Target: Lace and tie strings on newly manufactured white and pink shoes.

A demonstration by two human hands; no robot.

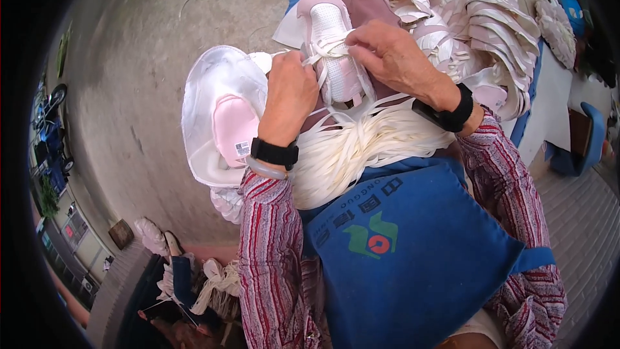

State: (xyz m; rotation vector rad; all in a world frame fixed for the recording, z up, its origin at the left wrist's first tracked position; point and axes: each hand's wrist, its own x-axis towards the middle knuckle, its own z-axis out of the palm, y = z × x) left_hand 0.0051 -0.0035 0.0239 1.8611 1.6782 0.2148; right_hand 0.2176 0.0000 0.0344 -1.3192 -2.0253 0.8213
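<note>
A pink and white shoe upper lies in front of me with its tongue pointing away. White shoelace crosses over the tongue in a loose bow or knot. At the left of the upper, my left hand is closed, its fingertips on the lace. From the right, my right hand pinches the lace with thumb and forefinger. A thick bundle of cream shoelaces lies across my lap, just below the upper and above my blue apron.
Left of my left hand sits another upper with a pink lining. A large heap of uppers lies at the far right, by a blue chair. A person's leg is beyond the upper. More uppers and laces sit lower left.
</note>
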